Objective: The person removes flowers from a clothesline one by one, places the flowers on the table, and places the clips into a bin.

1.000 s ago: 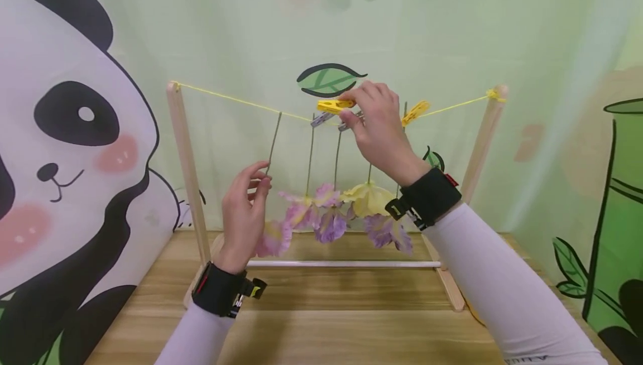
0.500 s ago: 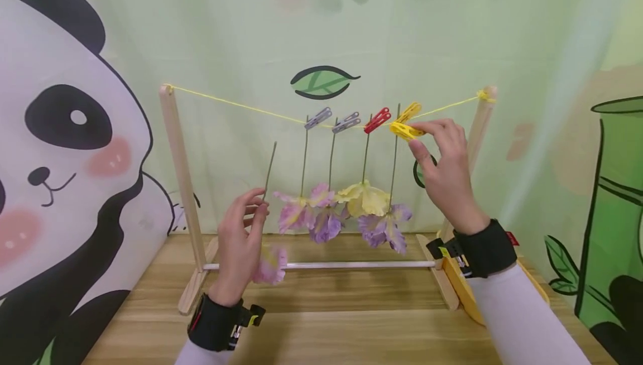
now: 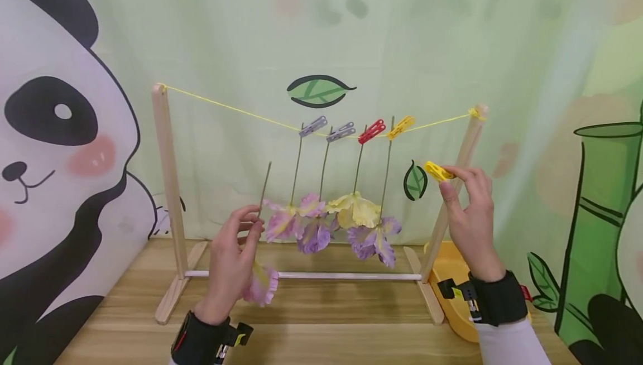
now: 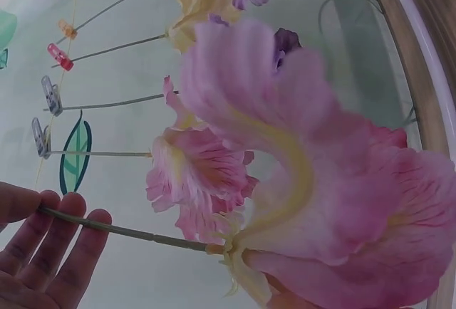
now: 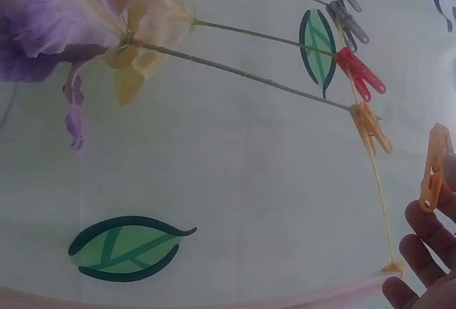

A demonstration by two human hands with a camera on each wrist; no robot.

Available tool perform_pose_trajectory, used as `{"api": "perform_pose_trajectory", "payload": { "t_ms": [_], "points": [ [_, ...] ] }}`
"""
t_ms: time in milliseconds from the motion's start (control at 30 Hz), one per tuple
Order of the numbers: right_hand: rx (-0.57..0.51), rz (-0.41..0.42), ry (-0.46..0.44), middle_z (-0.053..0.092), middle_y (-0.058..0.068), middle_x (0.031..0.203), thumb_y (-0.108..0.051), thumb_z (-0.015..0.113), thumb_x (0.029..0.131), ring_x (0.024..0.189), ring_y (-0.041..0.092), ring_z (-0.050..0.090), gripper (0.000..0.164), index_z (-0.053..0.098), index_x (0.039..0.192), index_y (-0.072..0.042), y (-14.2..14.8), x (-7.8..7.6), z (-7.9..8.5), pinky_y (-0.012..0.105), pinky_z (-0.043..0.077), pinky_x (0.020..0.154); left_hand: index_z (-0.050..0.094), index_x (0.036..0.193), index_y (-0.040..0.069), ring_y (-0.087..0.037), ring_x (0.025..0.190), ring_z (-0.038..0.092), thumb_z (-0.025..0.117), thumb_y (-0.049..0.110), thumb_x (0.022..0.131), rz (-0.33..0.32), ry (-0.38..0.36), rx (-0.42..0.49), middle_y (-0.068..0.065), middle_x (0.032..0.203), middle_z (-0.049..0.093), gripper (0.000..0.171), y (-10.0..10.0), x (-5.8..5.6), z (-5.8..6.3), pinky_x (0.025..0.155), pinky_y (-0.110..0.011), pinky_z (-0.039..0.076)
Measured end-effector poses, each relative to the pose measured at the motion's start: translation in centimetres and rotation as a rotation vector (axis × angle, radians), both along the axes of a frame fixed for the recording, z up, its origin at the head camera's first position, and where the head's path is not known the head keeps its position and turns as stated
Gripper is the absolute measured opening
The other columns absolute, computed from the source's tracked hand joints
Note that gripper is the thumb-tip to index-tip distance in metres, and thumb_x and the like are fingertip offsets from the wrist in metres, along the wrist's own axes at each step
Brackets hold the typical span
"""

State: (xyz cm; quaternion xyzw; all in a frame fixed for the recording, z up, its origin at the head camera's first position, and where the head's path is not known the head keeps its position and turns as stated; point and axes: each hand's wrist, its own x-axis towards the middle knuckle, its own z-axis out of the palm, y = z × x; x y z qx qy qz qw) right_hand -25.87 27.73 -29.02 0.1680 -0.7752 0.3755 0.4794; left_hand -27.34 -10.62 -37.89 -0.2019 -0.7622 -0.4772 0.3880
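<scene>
My left hand [image 3: 232, 259] pinches the stem of a pink artificial flower [image 4: 342, 202], its bloom hanging downward below the hand. In the left wrist view the stem [image 4: 142, 235] lies between thumb and fingers. On the right, my right hand [image 3: 469, 214] holds a yellow clothespin [image 3: 438, 172] between thumb and fingers, apart from the line. A yellow string [image 3: 226, 106] sags between two wooden posts. Two grey clothespins [image 3: 313, 125], a red clothespin [image 3: 372, 131] and another yellow clothespin [image 3: 401, 128] clip flower stems to it. Pink, purple and yellow blooms [image 3: 354, 210] hang upside down.
The wooden frame has a left post [image 3: 168, 181], a right post [image 3: 454, 186] and a white crossbar [image 3: 346, 276] near the wooden table [image 3: 311, 342]. A yellow basin [image 3: 452, 303] stands behind my right wrist. A printed panda curtain [image 3: 241, 30] hangs behind.
My right hand has moved right and down from the string with the yellow clothespin. My left hand has lowered the pink flower, so its stem top is now away from the string.
</scene>
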Motion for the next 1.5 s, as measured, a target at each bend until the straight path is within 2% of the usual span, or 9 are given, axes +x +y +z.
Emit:
{"api": "perform_pose_trajectory", "payload": {
  "t_ms": [333,433,567,667,900,1167,1267,1367,1500],
  "points": [
    [-0.054,-0.056,-0.024,0.053,0.027,0.121,-0.002,0.062,0.103,0.117,0.005,0.037,0.029,0.063,0.130,0.009,1.8,-0.4,-2.6,0.029,0.026,0.095,0.063,0.128,0.008,-0.024,0.094,0.073,0.068,-0.003,0.098,-0.053,-0.058,-0.092,-0.007,0.104,0.069,0.032,-1.0,0.3,0.2,0.071,-0.038,0.062],
    [-0.082,-0.082,-0.015,0.057,0.007,0.119,-0.002,0.062,0.104,0.117,0.003,0.038,0.029,0.063,0.131,0.008,2.6,0.2,-3.4,0.028,0.026,0.094,0.062,0.129,0.007,-0.023,0.091,0.073,0.067,-0.003,0.098,-0.124,-0.097,-0.155,-0.007,0.103,0.069,0.033,-1.2,0.4,0.5,0.070,-0.030,0.062],
    [-0.119,-0.122,-0.025,0.047,-0.021,0.118,-0.002,0.061,0.104,0.116,0.002,0.039,0.029,0.063,0.131,0.008,3.7,1.1,-5.0,0.027,0.026,0.095,0.061,0.128,0.006,-0.022,0.089,0.072,0.066,-0.004,0.099,-0.217,-0.165,-0.233,-0.008,0.102,0.069,0.032,-1.2,0.5,0.7,0.071,-0.026,0.061],
    [-0.127,-0.143,-0.033,0.049,-0.017,0.118,-0.002,0.061,0.104,0.116,0.001,0.038,0.029,0.063,0.131,0.009,4.2,1.2,-5.8,0.027,0.025,0.095,0.063,0.125,0.009,-0.017,0.090,0.071,0.067,-0.003,0.099,-0.258,-0.220,-0.310,-0.003,0.100,0.070,0.029,-1.2,0.7,0.7,0.073,-0.027,0.060],
    [-0.088,-0.173,-0.045,0.052,0.028,0.121,-0.005,0.061,0.105,0.114,-0.003,0.036,0.031,0.062,0.133,0.009,5.7,0.5,-6.0,0.025,0.026,0.096,0.061,0.123,0.016,-0.013,0.090,0.068,0.064,-0.003,0.100,-0.415,-0.338,-0.515,0.005,0.098,0.068,0.030,-1.2,1.0,0.6,0.075,-0.031,0.057],
    [-0.130,-0.274,-0.059,0.054,0.020,0.120,-0.009,0.062,0.104,0.114,-0.005,0.037,0.033,0.064,0.134,0.005,8.7,-0.7,-6.9,0.023,0.027,0.099,0.063,0.116,0.017,-0.010,0.087,0.065,0.066,-0.007,0.097,-0.509,-0.331,-0.648,0.006,0.097,0.068,0.031,-1.1,1.0,-0.1,0.073,-0.028,0.054],
    [-0.124,-0.294,-0.075,0.054,0.025,0.120,-0.007,0.065,0.102,0.114,0.006,0.042,0.033,0.065,0.133,0.004,9.6,-1.4,-7.8,0.026,0.028,0.098,0.064,0.114,0.017,-0.005,0.083,0.060,0.064,-0.013,0.094,-0.543,-0.369,-0.710,0.008,0.094,0.066,0.036,-0.8,0.9,-0.8,0.072,-0.028,0.053],
    [-0.105,-0.308,-0.098,0.055,0.028,0.121,-0.003,0.068,0.099,0.115,0.026,0.045,0.032,0.066,0.130,0.005,10.6,-2.2,-8.9,0.034,0.029,0.097,0.065,0.113,0.017,-0.003,0.075,0.053,0.062,-0.013,0.095,-0.569,-0.472,-0.761,0.007,0.086,0.063,0.035,-0.3,0.8,-1.8,0.069,-0.026,0.049],
    [-0.069,-0.319,-0.154,0.056,0.029,0.121,0.001,0.071,0.096,0.115,0.045,0.043,0.032,0.065,0.127,0.008,11.7,-3.3,-10.5,0.051,0.030,0.096,0.066,0.107,0.013,-0.004,0.069,0.048,0.061,-0.016,0.090,-0.575,-0.493,-0.817,0.003,0.081,0.062,0.034,0.8,0.7,-3.2,0.065,-0.025,0.046]
  ]
}}
